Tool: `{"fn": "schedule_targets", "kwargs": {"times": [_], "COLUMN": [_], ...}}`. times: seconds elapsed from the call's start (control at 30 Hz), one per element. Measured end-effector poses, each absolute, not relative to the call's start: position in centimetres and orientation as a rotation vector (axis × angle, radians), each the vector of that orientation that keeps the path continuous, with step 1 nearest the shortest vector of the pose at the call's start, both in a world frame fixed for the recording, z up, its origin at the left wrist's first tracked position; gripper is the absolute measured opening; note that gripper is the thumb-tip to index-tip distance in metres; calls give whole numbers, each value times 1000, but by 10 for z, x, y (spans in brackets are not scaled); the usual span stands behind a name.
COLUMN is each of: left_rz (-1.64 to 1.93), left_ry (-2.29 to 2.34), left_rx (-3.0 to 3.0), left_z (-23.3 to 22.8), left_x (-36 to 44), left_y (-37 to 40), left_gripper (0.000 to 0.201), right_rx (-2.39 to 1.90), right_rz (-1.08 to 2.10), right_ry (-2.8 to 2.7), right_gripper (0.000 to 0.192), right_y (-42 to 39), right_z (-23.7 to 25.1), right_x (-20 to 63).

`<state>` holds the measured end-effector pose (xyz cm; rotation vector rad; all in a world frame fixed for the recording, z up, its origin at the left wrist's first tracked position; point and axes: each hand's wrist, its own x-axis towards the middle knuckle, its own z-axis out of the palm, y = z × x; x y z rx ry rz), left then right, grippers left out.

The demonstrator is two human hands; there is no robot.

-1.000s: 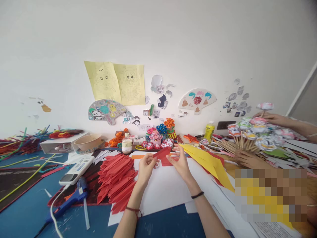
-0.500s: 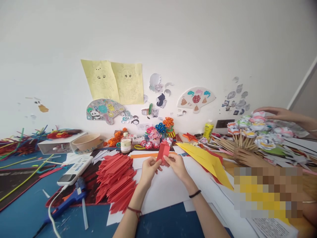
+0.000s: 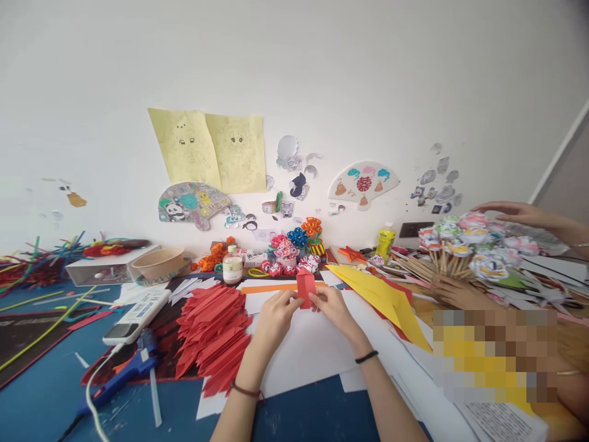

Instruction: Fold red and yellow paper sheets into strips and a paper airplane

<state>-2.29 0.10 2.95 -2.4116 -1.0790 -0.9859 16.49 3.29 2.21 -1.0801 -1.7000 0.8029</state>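
Observation:
Between my two hands is a small folded piece of red paper (image 3: 306,287), held upright above white sheets (image 3: 304,353). My left hand (image 3: 278,313) pinches its left edge, and my right hand (image 3: 332,307) pinches the lower right edge. The fingertips partly cover the paper's lower half. To the left of my left hand lies a thick pile of folded red paper strips (image 3: 214,331), overlapping one another on a dark mat and white paper.
A blue glue gun (image 3: 133,365) and a white power strip (image 3: 138,316) lie left. Yellow paper (image 3: 384,301) lies right. A small bottle (image 3: 232,267) stands behind the red pile. At right, another person's hands (image 3: 464,294) hold a bunch of paper flowers on sticks (image 3: 488,258).
The red paper has turned from a tilt to nearly upright and sits slightly lower. My fingers have shifted along its edges. The other person's hands stay at the flowers.

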Motion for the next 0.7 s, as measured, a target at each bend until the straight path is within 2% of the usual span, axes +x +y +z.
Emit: {"fn": "schedule_targets", "kwargs": {"times": [0.17,0.3,0.47,0.7], "left_rz": [-900,-942,-1303,-1787], "left_ry": [-988,-1111,-1341,-1542], "left_rx": [-2405,-2507,-2512,-2512], "left_z": [33,35,33,28], "left_x": [-26,-24,-17,-16], "left_y": [0,-2,-1,8], "left_gripper": [30,29,15,13], "right_rx": [-1084,-1081,-1007,-843], "right_rz": [737,731,810,1046], "right_ry": [-1736,-1761,-1724,-1553], "right_gripper": [34,33,35,42], "right_y": [32,31,30,24], "right_z": [21,21,24,30], "right_x": [165,164,159,150]}}
